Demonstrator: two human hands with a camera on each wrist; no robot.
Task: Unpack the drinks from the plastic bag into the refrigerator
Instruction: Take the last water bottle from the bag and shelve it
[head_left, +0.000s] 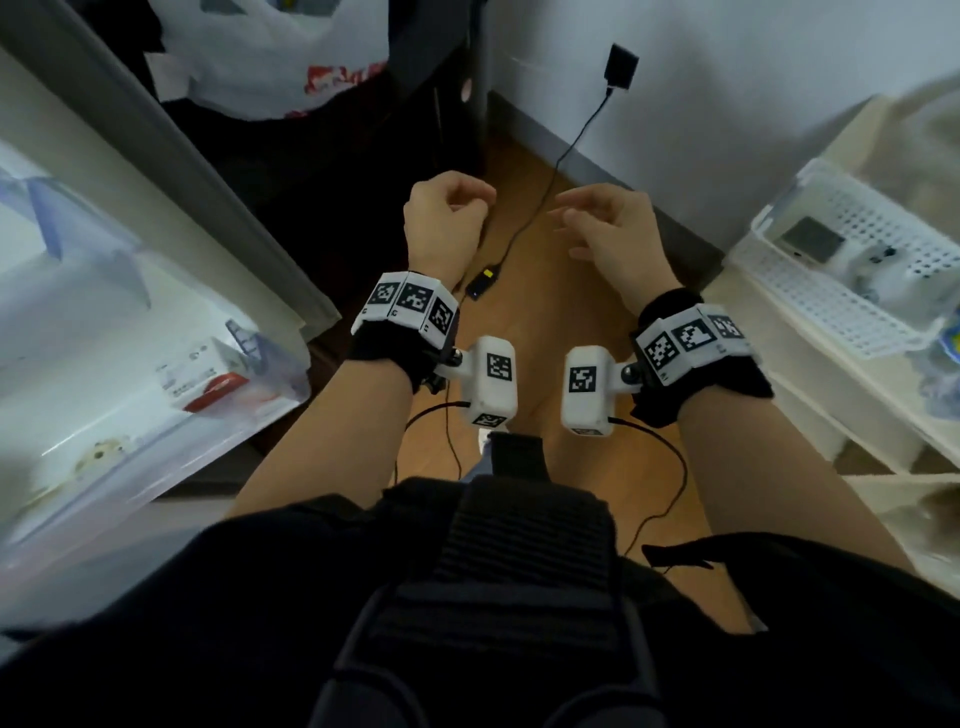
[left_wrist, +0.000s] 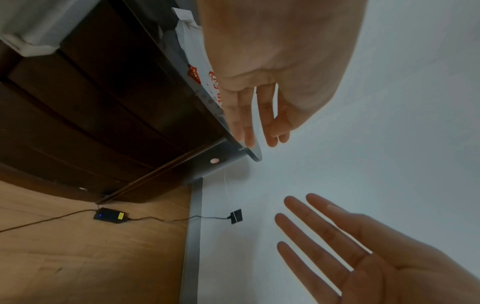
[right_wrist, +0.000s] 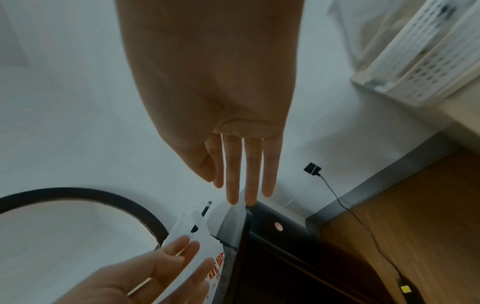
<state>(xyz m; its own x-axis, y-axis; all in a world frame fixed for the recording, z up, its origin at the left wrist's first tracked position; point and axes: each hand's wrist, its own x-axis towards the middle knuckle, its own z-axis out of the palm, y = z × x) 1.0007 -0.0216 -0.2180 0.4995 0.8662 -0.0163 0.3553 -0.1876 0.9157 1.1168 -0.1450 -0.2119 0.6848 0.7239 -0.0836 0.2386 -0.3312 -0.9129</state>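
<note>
2 hands hover apart over the floor: left hand (head_left: 447, 218) and right hand (head_left: 608, 223), fingers loosely relaxed, holding nothing. 1 plastic bag (head_left: 280, 57) sits ahead beside the open refrigerator (head_left: 104, 312).

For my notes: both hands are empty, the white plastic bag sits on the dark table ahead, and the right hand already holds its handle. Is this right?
Not quite. The right hand holds nothing: in the right wrist view its fingers are straight and free. Both hands are empty, and the plastic bag sits on the dark table, untouched.
</note>
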